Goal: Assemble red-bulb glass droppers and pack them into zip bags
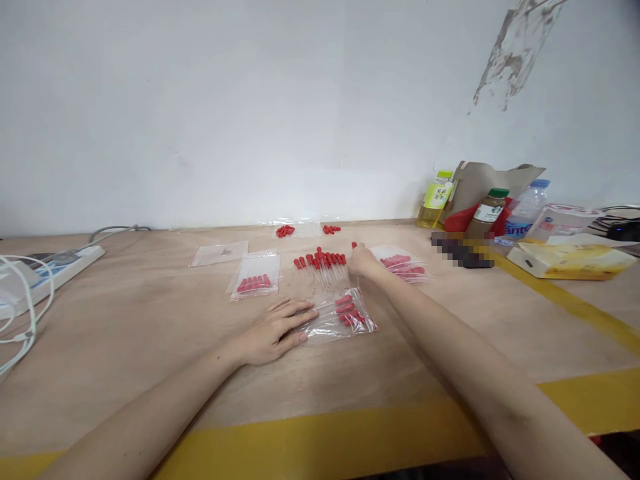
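My left hand lies flat, fingers spread, with its fingertips on the left end of a clear plastic bag. Several red-bulbed droppers are inside that bag, bulbs to the right. My right hand is closed at the right edge of a loose pile of glass droppers, whose red bulbs point away from me. A red dropper bulb shows at the right fingertips; the rest of that dropper is hidden by the hand.
Bagged droppers lie left and right of the pile. Near the wall are loose red bulbs. Bottles, a paper bag and a tissue pack stand right. A power strip with white cables lies left.
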A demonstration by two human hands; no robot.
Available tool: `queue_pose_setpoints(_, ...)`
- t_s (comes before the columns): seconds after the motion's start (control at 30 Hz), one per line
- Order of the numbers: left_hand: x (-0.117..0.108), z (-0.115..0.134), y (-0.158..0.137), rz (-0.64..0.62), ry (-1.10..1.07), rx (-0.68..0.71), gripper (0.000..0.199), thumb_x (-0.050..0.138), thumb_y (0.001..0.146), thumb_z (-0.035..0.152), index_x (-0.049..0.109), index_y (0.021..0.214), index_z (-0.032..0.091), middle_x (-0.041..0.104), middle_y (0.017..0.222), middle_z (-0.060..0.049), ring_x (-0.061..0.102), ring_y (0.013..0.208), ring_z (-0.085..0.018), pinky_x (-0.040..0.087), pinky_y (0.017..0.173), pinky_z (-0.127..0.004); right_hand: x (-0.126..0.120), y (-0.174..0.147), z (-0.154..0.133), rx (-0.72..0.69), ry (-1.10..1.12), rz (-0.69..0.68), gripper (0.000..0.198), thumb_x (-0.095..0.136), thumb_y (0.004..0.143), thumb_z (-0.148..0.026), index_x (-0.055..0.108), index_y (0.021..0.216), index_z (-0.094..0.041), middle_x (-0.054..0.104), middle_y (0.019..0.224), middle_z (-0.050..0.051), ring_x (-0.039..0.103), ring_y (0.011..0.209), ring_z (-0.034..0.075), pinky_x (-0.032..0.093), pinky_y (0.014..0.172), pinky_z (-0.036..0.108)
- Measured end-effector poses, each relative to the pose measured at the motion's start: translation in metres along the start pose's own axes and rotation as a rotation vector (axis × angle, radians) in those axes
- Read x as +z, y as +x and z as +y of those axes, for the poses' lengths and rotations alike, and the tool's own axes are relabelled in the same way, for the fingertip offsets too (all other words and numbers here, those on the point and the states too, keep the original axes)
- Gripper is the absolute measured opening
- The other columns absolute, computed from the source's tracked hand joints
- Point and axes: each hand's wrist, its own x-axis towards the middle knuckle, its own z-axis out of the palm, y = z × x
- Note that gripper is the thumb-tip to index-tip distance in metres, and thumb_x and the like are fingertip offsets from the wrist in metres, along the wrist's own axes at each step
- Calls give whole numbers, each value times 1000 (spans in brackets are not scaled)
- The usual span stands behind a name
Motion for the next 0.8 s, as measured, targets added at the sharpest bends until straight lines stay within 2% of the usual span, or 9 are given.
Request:
queue_pose_setpoints(0.07, 0, 0, 0, -13, 13, -1, 43, 35, 91, 38, 30, 134, 32, 33, 139, -2, 28, 128, -21, 22, 106, -43, -14, -14, 5, -11, 5, 53, 55, 55, 63, -12, 40, 116, -8, 61, 79, 13, 60, 74, 24, 45, 65, 32)
queue_pose_setpoints(0.1, 0, 0, 0, -16, 15, -4, 44, 35, 91, 38, 30, 134, 32, 33, 140, -2, 28, 128, -21, 21, 106, -43, -22, -22, 10, -66, 56, 104, 57, 53, 66, -14, 36, 120, -10, 60, 76, 8, 59, 68, 21, 45, 63, 31)
queue_pose_setpoints(0.17, 0, 0, 0, -14, 12, -11, 43, 35, 91, 38, 30, 134, 32, 32, 140, -2, 28, 128, -21, 22, 105, -43, -35, -42, 22, -148, 255, 165, 59, 50, 71, -21, 27, 125, -18, 56, 71, 0, 55, 54, 14, 45, 54, 26)
queue_pose_setpoints(0.3, 1, -2, 0, 3, -2, -8, 42, 37, 90, 38, 33, 132, 33, 33, 139, -1, 29, 127, -22, 23, 105, -43, -47, -77, 44, -47, 587, 214, 52, 53, 71, -30, 25, 114, -23, 49, 60, -9, 46, 39, 9, 37, 37, 19)
queue_pose_setpoints(0.37, 1, -2, 0, 8, -3, -9, 42, 37, 90, 37, 33, 132, 33, 34, 139, -1, 29, 127, -22, 23, 105, -43, -48, -87, 50, -1, 684, 250, 47, 57, 69, -32, 28, 105, -24, 50, 59, -10, 48, 40, 8, 37, 36, 18)
queue_pose_setpoints(0.57, 0, -2, 0, -8, 16, -21, 42, 35, 91, 37, 32, 133, 34, 33, 139, 0, 28, 127, -22, 23, 105, -41, -39, -88, 50, 73, 849, 240, 49, 65, 61, -28, 27, 93, -25, 55, 61, -9, 57, 49, 11, 50, 50, 26)
queue_pose_setpoints(0.8, 0, -1, 0, -9, 11, -26, 42, 36, 91, 38, 32, 133, 34, 32, 140, 0, 28, 128, -21, 22, 105, -41, -24, -95, 43, 6, 869, 132, 49, 64, 63, -29, 25, 92, -27, 53, 62, -10, 59, 51, 13, 51, 52, 27)
